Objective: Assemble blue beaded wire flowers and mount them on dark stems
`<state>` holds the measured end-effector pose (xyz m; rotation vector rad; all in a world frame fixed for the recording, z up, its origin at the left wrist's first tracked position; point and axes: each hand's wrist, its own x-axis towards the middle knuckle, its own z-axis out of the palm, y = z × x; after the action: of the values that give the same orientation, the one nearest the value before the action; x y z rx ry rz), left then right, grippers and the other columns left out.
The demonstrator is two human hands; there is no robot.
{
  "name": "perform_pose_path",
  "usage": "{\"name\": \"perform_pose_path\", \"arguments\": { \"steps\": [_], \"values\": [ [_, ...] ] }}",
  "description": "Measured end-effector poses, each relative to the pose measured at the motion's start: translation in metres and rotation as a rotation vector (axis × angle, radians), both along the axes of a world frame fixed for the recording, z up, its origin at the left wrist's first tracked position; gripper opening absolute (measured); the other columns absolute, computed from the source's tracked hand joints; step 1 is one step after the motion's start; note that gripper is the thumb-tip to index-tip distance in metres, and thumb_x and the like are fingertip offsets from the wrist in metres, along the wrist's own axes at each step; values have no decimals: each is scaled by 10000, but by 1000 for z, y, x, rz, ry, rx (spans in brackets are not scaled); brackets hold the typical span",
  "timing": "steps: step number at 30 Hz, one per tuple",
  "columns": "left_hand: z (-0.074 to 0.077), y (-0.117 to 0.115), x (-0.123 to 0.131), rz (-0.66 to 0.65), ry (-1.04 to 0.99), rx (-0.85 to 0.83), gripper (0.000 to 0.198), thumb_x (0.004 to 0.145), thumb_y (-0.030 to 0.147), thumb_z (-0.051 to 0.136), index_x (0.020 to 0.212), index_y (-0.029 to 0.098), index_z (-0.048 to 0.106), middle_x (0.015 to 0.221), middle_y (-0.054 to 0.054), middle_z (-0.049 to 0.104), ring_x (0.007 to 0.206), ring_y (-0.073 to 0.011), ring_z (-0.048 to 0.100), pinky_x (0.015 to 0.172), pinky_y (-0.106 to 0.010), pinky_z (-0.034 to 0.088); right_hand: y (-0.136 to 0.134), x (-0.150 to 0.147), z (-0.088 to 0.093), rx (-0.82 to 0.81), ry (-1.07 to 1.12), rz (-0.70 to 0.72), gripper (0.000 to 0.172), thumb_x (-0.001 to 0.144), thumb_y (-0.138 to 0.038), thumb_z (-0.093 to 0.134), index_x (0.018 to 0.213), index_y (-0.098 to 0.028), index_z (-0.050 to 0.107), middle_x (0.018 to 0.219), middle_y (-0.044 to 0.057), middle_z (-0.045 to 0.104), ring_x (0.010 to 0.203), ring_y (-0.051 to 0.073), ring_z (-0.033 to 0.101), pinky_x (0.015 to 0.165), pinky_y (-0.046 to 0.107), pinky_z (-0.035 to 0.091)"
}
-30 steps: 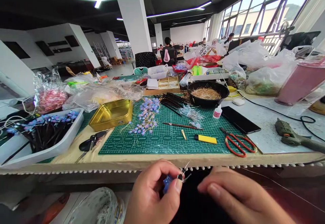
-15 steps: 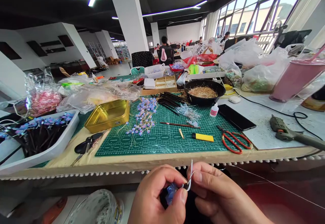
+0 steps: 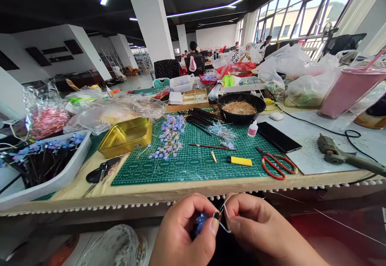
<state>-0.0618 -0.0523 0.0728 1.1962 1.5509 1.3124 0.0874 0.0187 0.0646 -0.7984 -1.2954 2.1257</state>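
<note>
Low in front of the table edge, my left hand point(image 3: 188, 231) is closed around a blue flower piece point(image 3: 200, 222) whose dark stem end pokes out between thumb and forefinger. Most of that piece is hidden by the fingers. Close beside it, my right hand point(image 3: 259, 225) pinches a white thread point(image 3: 225, 229), which bends in a small loop next to the dark stem end. A thin white line point(image 3: 346, 225) runs off to the right beyond my right hand.
A green cutting mat point(image 3: 181, 173) bears blue flower sprigs point(image 3: 169, 137), a yellow lighter point(image 3: 239, 161), red-handled scissors point(image 3: 276, 165) and a glue bottle point(image 3: 252, 129). Around it are a gold tin point(image 3: 126, 139), a phone point(image 3: 279, 137), a glue gun point(image 3: 337, 153) and a white tray point(image 3: 70, 165).
The thread end that stood upright is now bent into a loop between the hands. My right fingers have curled in and turned; my left hand keeps the flower piece.
</note>
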Motion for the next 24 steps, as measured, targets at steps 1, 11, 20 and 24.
{"name": "perform_pose_path", "arguments": {
  "steps": [1,11,20,24],
  "values": [
    [0,0,0,6,10,4,65,758,219,601,743,208,664,744,-34,653,709,-191,590,639,-259,442,1,0,-1,7,-4,9,406,655,-487,798,615,-164,555,557,-73,388,468,49,247,423,200,185],
    [0,0,-2,-17,116,24,75,735,172,598,719,219,655,740,-34,661,692,-188,587,625,-264,434,11,9,7,102,-127,-65,308,772,-446,716,712,-165,605,564,-72,356,524,76,232,478,221,187],
    [-2,1,3,-67,82,-34,56,736,189,606,711,200,655,700,-25,636,652,-168,559,605,-255,414,29,10,24,299,-153,18,274,784,-396,707,656,-171,618,594,-56,429,556,94,316,540,241,254],
    [-2,8,5,-83,-207,-77,36,762,192,626,747,181,656,732,-33,677,707,-161,583,655,-251,427,39,9,17,459,-124,-241,283,834,-416,665,679,-196,579,653,-44,450,634,121,375,588,244,296]
  ]
}}
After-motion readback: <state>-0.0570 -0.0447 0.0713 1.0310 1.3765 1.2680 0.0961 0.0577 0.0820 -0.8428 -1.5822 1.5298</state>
